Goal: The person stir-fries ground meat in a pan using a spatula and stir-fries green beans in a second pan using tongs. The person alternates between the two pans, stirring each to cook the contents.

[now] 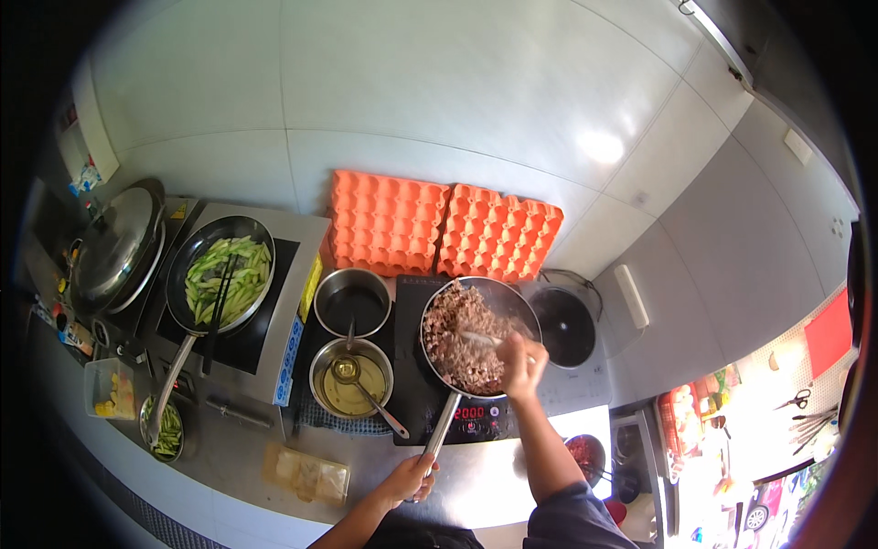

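Observation:
My left hand is wrapped around the end of the long metal handle of a frying pan. That pan sits on a black induction cooktop with a lit red display. Browned minced meat covers much of the pan, heaped toward its left and front. Over the pan's right side, my right hand grips a pale-handled utensil. Its working end reaches into the meat, where blur hides its shape.
Left of the pan stand a pot of dark liquid and a pot of oil with a ladle. Farther left, a wok holds green vegetables and black chopsticks. Orange egg trays lean on the wall. A bowl of red meat stands right.

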